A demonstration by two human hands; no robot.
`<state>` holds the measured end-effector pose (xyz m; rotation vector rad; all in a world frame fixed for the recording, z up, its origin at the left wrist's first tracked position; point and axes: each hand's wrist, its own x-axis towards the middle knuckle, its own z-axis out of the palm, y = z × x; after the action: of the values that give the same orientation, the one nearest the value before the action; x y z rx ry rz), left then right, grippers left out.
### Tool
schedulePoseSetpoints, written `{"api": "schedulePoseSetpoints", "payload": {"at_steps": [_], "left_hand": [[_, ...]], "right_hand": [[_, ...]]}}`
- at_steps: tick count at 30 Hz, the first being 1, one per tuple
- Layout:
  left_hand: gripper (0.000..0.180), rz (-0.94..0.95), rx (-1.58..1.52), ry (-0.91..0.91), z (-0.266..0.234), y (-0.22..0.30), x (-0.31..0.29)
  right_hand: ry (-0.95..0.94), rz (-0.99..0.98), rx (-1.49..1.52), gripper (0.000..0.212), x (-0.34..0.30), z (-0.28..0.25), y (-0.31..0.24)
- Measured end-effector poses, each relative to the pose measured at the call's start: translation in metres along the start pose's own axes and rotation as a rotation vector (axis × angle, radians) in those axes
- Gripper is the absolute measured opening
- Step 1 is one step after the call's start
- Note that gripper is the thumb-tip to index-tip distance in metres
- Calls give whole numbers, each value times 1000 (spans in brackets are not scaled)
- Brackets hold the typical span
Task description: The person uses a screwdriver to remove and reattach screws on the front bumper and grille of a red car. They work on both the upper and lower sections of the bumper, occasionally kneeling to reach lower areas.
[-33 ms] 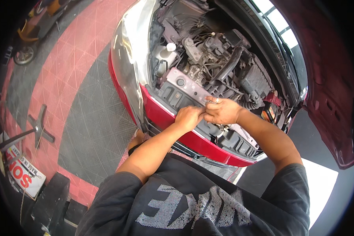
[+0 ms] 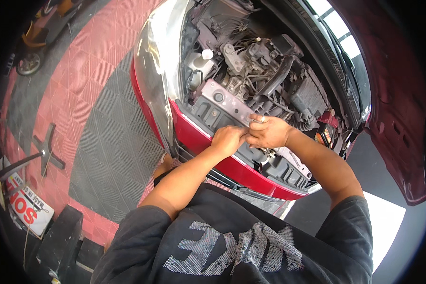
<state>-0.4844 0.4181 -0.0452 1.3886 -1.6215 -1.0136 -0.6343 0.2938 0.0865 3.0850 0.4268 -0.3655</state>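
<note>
Both of my hands meet over the front edge of a red car's engine bay. My left hand (image 2: 229,140) is closed, its fingertips pressed together against the other hand. Beside it, my right hand (image 2: 268,132), with a ring on one finger, is curled and pinching. Whatever lies between the fingers is hidden. Under the hands run the pinkish metal crossmember (image 2: 226,100) and a black plastic cover (image 2: 208,113). The red front bumper (image 2: 241,177) curves nearest my body. Beyond the hands the engine (image 2: 251,61) lies uncovered.
At left is the clear headlight (image 2: 152,61); at right, the raised red hood (image 2: 397,109). A white reservoir (image 2: 199,64) and black air filter box (image 2: 307,97) flank the engine. A dark cross-shaped stand base (image 2: 45,152), a white sign (image 2: 31,210) and a motorbike (image 2: 31,52) are on the left floor.
The whole picture has shifted very slightly. Both hands keep the same place and grip, with only a tiny movement of the left fingers.
</note>
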Motion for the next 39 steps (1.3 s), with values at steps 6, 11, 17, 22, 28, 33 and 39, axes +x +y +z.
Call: {"api": "schedulePoseSetpoints", "payload": {"at_steps": [6,11,17,22,28,33,39], "left_hand": [[18,-41,-18,-60,-3,4,5],[22,-28,-50,-62,-6,5,7],[29,-61,-44,-147,-9,11,11],[34,-48,17,-172,-1,-1,14],[23,-19,18,-190,1,3,15],[46,-66,89,-130,10,-2,17],[51,-22,78,-135,7,-3,15]], "right_hand": [[108,228,50,24,-5,15,-9],[285,822,39,16,8,24,-53],[31,1537,114,18,50,14,-81],[-186,1513,211,26,49,1,-80],[-100,1069,50,29,16,4,-69],[37,1092,230,31,18,18,-53],[96,1157,181,32,23,26,-65]]}}
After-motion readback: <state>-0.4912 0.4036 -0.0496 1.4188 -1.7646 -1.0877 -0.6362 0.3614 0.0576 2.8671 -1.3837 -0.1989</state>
